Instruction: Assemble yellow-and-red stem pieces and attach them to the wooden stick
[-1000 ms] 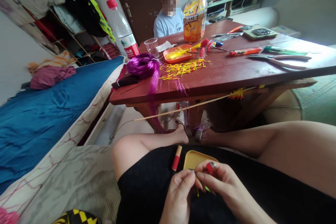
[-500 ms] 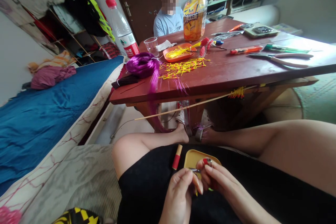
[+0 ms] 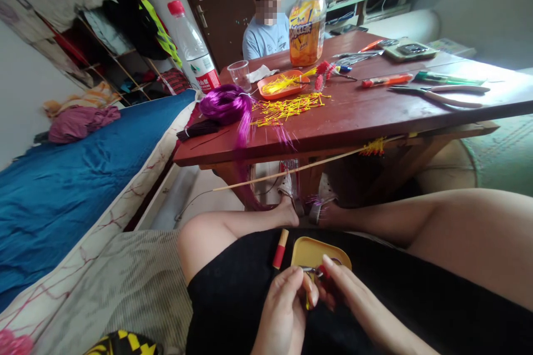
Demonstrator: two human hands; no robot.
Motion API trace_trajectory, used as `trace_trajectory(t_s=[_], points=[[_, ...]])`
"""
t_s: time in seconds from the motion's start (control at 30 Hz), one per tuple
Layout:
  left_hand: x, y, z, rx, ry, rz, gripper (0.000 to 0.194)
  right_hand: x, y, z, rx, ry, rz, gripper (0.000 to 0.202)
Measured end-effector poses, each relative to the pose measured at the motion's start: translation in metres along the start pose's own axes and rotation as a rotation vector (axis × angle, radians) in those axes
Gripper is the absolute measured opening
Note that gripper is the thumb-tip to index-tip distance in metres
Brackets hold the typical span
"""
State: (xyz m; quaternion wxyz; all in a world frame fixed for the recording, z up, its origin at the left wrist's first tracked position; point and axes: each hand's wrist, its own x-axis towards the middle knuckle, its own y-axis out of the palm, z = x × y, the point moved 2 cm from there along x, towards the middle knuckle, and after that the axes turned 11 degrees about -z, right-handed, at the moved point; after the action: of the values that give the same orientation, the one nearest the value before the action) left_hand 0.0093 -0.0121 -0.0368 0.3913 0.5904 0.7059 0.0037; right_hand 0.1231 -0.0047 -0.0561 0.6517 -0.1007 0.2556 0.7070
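Observation:
Over my lap, both hands work close together above a yellow tray (image 3: 306, 249) on dark cloth. My left hand (image 3: 285, 297) is closed, thumb and forefinger pinching a small silvery metal piece (image 3: 308, 269). A thin yellow bit (image 3: 308, 305) pokes out beneath its fingers. My right hand (image 3: 347, 291) is closed around something small; a spot of red and dark metal (image 3: 322, 270) shows at its fingertips, meeting the silvery piece. Its curled fingers hide most of what it holds. Left of the tray lies a short red and tan stick (image 3: 280, 248).
On the red-brown table (image 3: 350, 102) are a purple fibre bundle (image 3: 225, 102), yellow red-tipped stems (image 3: 291, 108), an orange dish (image 3: 283, 86), pliers (image 3: 441, 91) and a tea bottle (image 3: 307, 28). A thin rod (image 3: 287, 171) slants below its edge. Across sits a person (image 3: 266, 33).
My right hand has turned and its fingertips have come down to meet the silvery piece at my left fingers. The left hand has hardly moved.

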Motion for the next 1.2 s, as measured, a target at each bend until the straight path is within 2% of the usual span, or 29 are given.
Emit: trace_trajectory(t_s=[0.1,0.27,0.57,0.67,0.83,1.03,1.2], points=[[0.0,-0.001,0.002,-0.002,-0.012,-0.004,0.032,0.001,0.004,-0.009,-0.015,0.047,-0.05,0.054],[0.0,0.0,0.006,-0.008,-0.002,-0.016,0.031,0.005,0.008,-0.016,0.075,0.083,-0.252,0.052],[0.001,0.0,0.007,-0.032,-0.01,-0.072,0.029,0.011,0.003,-0.036,0.096,0.044,-0.303,0.048],[0.0,0.001,0.007,-0.03,-0.009,-0.067,0.029,0.012,0.004,-0.039,0.118,0.095,-0.295,0.047],[-0.001,0.001,0.008,-0.026,-0.008,-0.057,0.03,0.008,0.008,-0.029,0.131,0.079,-0.29,0.045],[0.001,0.0,0.009,-0.029,-0.009,-0.05,0.028,0.005,0.013,-0.015,0.137,0.065,-0.161,0.046],[0.001,0.0,0.007,-0.02,-0.014,-0.04,0.027,0.005,0.011,-0.016,0.144,0.076,-0.192,0.044]])
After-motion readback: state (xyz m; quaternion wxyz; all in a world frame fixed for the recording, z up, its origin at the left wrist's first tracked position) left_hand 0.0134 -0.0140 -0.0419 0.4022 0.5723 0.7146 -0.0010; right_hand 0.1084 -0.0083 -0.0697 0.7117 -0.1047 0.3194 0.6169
